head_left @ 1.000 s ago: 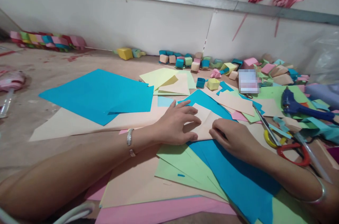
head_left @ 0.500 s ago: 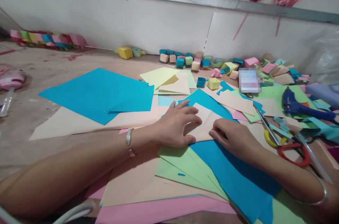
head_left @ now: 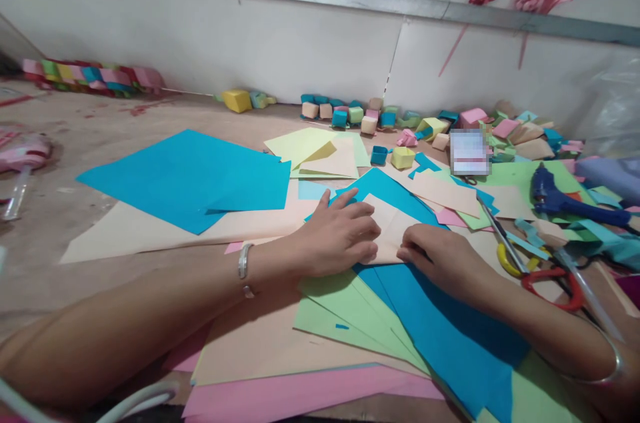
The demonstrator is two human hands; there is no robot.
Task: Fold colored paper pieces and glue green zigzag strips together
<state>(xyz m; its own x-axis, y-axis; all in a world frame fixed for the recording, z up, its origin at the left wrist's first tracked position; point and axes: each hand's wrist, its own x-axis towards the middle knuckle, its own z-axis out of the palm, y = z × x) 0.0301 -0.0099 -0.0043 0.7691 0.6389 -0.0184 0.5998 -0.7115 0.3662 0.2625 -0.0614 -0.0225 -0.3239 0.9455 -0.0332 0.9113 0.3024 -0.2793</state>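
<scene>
A small pale peach paper (head_left: 393,226) with a crease lies on a blue sheet (head_left: 450,336) between my hands. My left hand (head_left: 340,236) rests palm down on its left part, fingers spread. At its lower right edge, my right hand (head_left: 440,259) is closed, with thumb and index finger pinching the paper. Green sheets (head_left: 350,323) lie below my left hand, over a large peach sheet (head_left: 250,343) and a pink one (head_left: 300,393).
Scissors (head_left: 553,289) and a blue glue gun (head_left: 555,193) lie at the right among paper scraps. Small paper boxes (head_left: 369,125) line the wall. A big blue sheet (head_left: 200,176) is at the left, near a pink glue gun (head_left: 25,153).
The fingers of my left hand have flattened onto the peach paper, the thumb moving slightly right and up. My right hand keeps its pinch at nearly the same place.
</scene>
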